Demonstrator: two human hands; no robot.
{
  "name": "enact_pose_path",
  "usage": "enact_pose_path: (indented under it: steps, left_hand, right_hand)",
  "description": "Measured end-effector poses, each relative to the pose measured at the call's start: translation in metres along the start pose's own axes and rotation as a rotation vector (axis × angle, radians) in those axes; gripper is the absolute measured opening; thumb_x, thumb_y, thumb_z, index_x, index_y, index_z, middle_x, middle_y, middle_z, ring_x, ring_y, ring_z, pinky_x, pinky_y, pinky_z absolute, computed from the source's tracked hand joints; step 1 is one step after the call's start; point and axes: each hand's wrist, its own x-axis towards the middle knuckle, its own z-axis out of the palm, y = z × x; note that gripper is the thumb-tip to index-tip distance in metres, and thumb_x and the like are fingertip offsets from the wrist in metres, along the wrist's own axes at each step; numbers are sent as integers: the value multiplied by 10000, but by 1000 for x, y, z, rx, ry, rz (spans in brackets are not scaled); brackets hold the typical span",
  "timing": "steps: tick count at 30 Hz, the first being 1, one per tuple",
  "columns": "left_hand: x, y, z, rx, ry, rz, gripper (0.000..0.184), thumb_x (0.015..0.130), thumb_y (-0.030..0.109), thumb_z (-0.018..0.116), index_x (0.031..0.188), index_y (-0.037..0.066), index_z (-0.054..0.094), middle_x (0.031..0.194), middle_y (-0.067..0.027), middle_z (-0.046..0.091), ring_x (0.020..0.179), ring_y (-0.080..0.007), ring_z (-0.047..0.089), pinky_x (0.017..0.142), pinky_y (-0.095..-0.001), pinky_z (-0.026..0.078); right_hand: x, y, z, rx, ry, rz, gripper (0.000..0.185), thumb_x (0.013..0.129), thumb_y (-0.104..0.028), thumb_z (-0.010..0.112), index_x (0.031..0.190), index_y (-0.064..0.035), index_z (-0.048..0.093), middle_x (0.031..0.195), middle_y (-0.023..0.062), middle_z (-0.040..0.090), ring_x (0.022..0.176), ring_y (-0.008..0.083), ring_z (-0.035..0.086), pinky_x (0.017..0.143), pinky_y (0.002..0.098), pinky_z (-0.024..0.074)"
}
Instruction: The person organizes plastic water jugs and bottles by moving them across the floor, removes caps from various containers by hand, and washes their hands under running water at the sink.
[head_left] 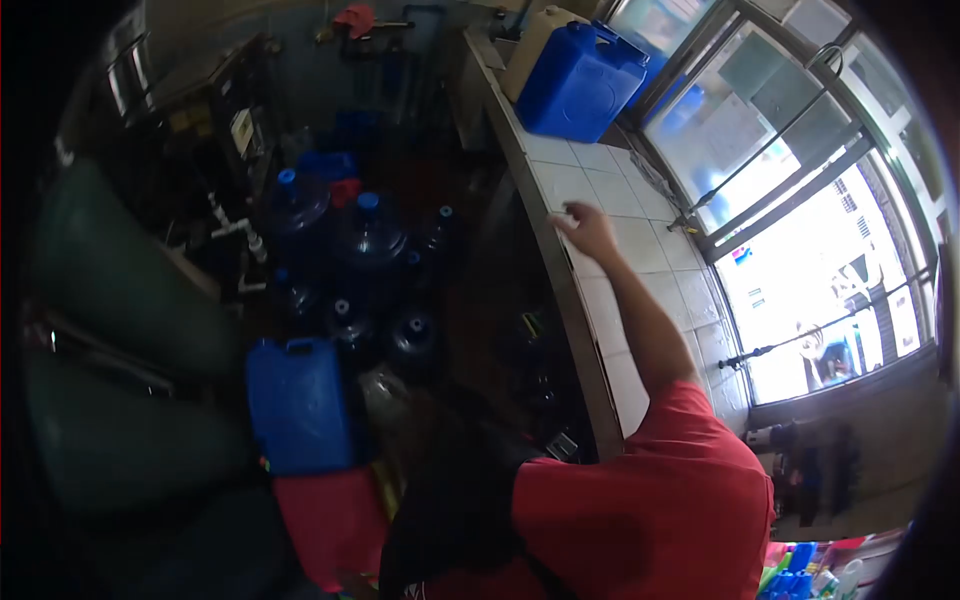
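Observation:
My right hand (588, 232) reaches out over the white tiled counter (615, 190), close to its inner edge. Its fingers are loosely curled, with a small gap at the thumb and nothing visible between them. Beyond it, a large blue jerrycan (580, 85) stands on the counter, apart from the hand. My left hand cannot be made out. On the left side, a blue plastic container (300, 405) rests above something red (330, 525), beside a clear crumpled plastic piece (385, 390).
Several large water bottles, one with a blue cap (368, 202), stand on the dark floor. White pipes (240, 232) rise at the left. A whitish jerrycan (530, 50) sits behind the blue one. Windows with metal rods (770, 140) line the right side.

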Motion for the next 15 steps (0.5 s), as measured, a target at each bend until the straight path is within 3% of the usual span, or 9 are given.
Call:
enact_pose_path:
  steps: [5, 9, 12, 14, 15]
  left_hand:
    - [-4, -26, 37, -304, 5, -95, 415, 1010, 312, 344, 1385, 143, 399, 1233, -103, 500, 1084, -280, 501, 885, -488, 401]
    - [-13, -42, 57, -542, 41, -177, 424, 1016, 266, 314, 1425, 162, 364, 1298, -115, 487, 1145, -301, 495, 931, -516, 393]
    - [-36, -34, 79, -729, 46, -229, 439, 1021, 231, 292, 1454, 176, 338, 1346, -124, 478, 1190, -316, 491, 965, -538, 388]
    - [-62, -18, 84, -866, 52, -257, 452, 1024, 208, 278, 1474, 186, 320, 1378, -129, 472, 1221, -326, 488, 988, -552, 384]
    - [-78, -10, 81, -941, 54, -271, 460, 1026, 196, 270, 1484, 190, 311, 1394, -132, 469, 1236, -332, 486, 999, -560, 382]
  right_hand:
    - [187, 24, -51, 22, 410, 33, 696, 778, -636, 723, 1082, -10, 718, 966, 177, 729, 926, 281, 703, 827, 373, 537]
    - [334, 37, -69, 348, 544, 215, 771, 757, -660, 717, 1113, 24, 704, 1086, 198, 711, 1031, 291, 673, 881, 385, 519]
    - [424, 42, -81, 396, 652, 327, 868, 744, -657, 728, 1207, 72, 639, 1166, 217, 676, 1081, 283, 647, 906, 389, 508]
    - [474, 51, -84, 872, 696, 612, 906, 745, -618, 754, 1269, 97, 568, 1208, 234, 644, 1090, 277, 637, 922, 378, 499]
    - [508, 69, -78, 879, 685, 612, 906, 745, -618, 754, 1269, 97, 568, 1208, 234, 644, 1090, 277, 637, 922, 378, 499]
